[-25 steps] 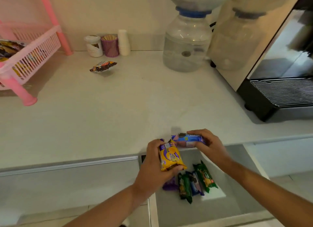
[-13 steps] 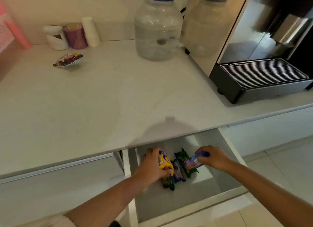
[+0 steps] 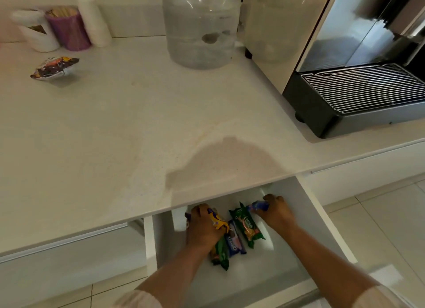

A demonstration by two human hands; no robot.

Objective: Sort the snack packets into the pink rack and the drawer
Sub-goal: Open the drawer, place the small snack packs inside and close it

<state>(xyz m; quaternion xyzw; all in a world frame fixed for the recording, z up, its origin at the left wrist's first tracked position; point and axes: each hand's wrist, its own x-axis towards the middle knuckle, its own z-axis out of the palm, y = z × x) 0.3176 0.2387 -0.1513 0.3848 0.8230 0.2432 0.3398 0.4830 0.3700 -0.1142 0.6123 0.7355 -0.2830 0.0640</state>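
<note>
A: Left hand (image 3: 203,229)?
B: Lower centre of frame, inside the open drawer (image 3: 326,225). Grip closed round a yellow packet (image 3: 217,220), fingers curled over it.
A: Right hand (image 3: 277,212)?
B: Just right of it, also in the drawer. Grip pinching a blue packet (image 3: 258,206) at its end.
A: What lies between them?
B: Green packet (image 3: 247,226), a blue-and-white packet (image 3: 234,240) touching it, another green one (image 3: 222,253) partly under the left wrist. All on the drawer floor.
A: On the counter (image 3: 138,123)?
B: One dark snack packet (image 3: 54,67), upper left, well apart from the drawer. Behind it a purple cup (image 3: 69,30), white cups (image 3: 93,22). Water jar (image 3: 200,27) top centre, black machine (image 3: 354,93) upper right.
</note>
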